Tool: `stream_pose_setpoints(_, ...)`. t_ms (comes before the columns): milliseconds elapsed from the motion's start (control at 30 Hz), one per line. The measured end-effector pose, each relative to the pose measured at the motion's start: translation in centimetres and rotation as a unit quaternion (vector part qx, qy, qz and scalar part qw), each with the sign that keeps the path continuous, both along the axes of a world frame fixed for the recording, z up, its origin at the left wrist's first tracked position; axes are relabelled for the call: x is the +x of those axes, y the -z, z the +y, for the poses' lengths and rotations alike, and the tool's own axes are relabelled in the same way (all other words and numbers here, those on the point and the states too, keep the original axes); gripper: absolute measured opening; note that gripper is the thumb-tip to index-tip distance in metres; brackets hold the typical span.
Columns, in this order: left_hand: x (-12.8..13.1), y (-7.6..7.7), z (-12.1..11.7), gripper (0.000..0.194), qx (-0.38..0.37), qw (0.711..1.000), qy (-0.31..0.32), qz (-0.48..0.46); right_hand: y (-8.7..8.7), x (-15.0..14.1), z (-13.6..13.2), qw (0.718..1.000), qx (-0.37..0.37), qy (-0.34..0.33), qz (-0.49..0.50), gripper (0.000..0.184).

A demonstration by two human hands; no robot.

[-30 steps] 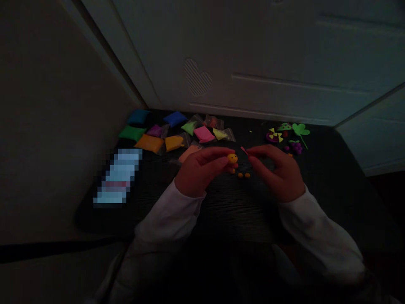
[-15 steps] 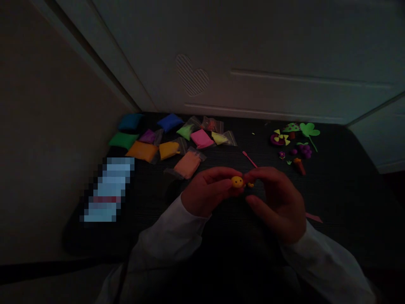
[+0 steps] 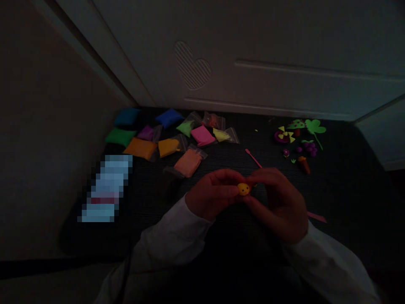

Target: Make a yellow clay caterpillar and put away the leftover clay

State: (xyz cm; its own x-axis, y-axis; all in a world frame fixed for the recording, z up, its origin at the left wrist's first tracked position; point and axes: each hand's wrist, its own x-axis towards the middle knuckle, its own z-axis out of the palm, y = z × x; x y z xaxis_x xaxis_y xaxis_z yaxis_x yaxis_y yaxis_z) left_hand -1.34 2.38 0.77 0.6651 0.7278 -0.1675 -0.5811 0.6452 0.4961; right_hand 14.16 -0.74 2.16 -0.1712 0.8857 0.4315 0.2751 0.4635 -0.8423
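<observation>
A small yellow clay ball (image 3: 243, 188) with two dark dot eyes sits between my hands, just above the dark mat. My left hand (image 3: 215, 194) pinches it from the left, and the fingers of my right hand (image 3: 278, 207) close on it from the right. Both white sleeves show below the hands. A slim pink modelling tool (image 3: 253, 158) lies on the mat beyond my right hand, not touching it. A flat pink strip (image 3: 316, 217) pokes out to the right of that hand.
Several bagged clay packs in bright colours (image 3: 167, 137) lie along the back of the black ribbed mat (image 3: 152, 211). Finished clay shapes (image 3: 299, 141) sit at the back right. A pixelated packet (image 3: 106, 190) lies at the left. A pale door (image 3: 253, 55) rises behind.
The pink tool has left my right hand and lies on the mat. My hands have closed together on the yellow ball. The small orange pieces no longer show on the mat.
</observation>
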Motion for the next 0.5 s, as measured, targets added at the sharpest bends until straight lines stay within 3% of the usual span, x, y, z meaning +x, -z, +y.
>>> stream_pose_setpoints(500, 0.34, 0.01, -0.21, 0.012, -0.013, 0.999, -0.033, 0.033, -0.08, -0.08, 0.07, 0.998, 0.033, 0.009, -0.048, 0.033)
